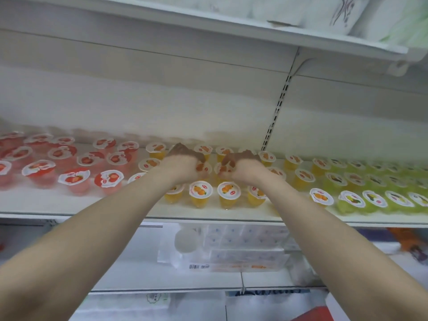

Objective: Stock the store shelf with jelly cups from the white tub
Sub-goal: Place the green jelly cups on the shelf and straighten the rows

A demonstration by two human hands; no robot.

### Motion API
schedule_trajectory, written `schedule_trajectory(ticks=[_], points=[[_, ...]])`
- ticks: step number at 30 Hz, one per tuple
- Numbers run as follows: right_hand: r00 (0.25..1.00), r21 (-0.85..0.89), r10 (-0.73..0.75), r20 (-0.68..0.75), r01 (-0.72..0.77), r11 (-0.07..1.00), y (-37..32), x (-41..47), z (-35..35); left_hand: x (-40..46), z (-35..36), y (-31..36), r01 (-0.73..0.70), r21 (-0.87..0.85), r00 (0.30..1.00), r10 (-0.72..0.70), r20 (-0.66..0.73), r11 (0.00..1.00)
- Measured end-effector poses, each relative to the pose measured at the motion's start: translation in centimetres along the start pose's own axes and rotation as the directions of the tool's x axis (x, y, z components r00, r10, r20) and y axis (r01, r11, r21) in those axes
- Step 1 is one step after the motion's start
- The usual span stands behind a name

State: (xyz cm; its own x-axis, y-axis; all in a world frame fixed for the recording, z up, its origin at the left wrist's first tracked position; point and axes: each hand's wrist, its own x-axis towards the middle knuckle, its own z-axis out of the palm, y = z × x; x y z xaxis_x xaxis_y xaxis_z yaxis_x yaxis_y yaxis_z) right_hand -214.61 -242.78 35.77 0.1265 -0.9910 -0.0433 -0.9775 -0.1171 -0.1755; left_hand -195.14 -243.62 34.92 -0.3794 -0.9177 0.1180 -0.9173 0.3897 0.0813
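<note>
Up on the shelf (208, 213), both hands reach among the orange jelly cups (201, 191). Left hand (183, 162) and right hand (240, 164) each curl around a cup. Red cups (74, 178) sit left, green cups (375, 200) right.

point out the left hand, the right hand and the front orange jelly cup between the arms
left hand (183, 162), head view, on the back of the hand
right hand (240, 164), head view, on the back of the hand
front orange jelly cup (200, 189), head view, on its printed lid
</note>
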Motion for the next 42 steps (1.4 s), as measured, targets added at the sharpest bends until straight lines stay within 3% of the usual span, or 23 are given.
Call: schedule_trajectory(ticks=[16,19,22,28,37,42], points=[[1.0,-0.158,0.024,-0.016,-0.026,0.987,-0.1,0.8,0.3,-0.2,0.2,-0.8,-0.057,-0.057,0.998,0.056,-0.031,0.997],[0.997,-0.177,0.0,-0.083,-0.015,0.984,-0.3,0.8,0.4,-0.8,-0.1,-1.9,-0.053,-0.098,0.997,0.048,-0.055,0.994],[0.976,-0.081,-0.077,-0.205,0.062,0.995,-1.0,0.2,0.6,-2.1,-1.0,-3.9,-0.033,-0.162,0.994,0.015,-0.111,0.986],[0.896,0.018,-0.273,-0.351,0.298,0.954,-5.0,-2.1,1.8,-6.3,-1.2,-7.6,-0.058,-0.125,0.981,0.033,-0.192,0.99],[0.898,-0.1,-0.379,-0.224,0.365,0.926,-9.4,-3.5,5.6,-10.6,0.8,-9.4,-0.095,0.049,0.978,0.102,-0.183,0.994],[0.903,-0.143,-0.347,-0.255,0.319,0.937,-10.3,-3.6,5.9,-10.6,0.7,-9.7,-0.121,0.081,0.975,0.134,-0.176,0.989]])
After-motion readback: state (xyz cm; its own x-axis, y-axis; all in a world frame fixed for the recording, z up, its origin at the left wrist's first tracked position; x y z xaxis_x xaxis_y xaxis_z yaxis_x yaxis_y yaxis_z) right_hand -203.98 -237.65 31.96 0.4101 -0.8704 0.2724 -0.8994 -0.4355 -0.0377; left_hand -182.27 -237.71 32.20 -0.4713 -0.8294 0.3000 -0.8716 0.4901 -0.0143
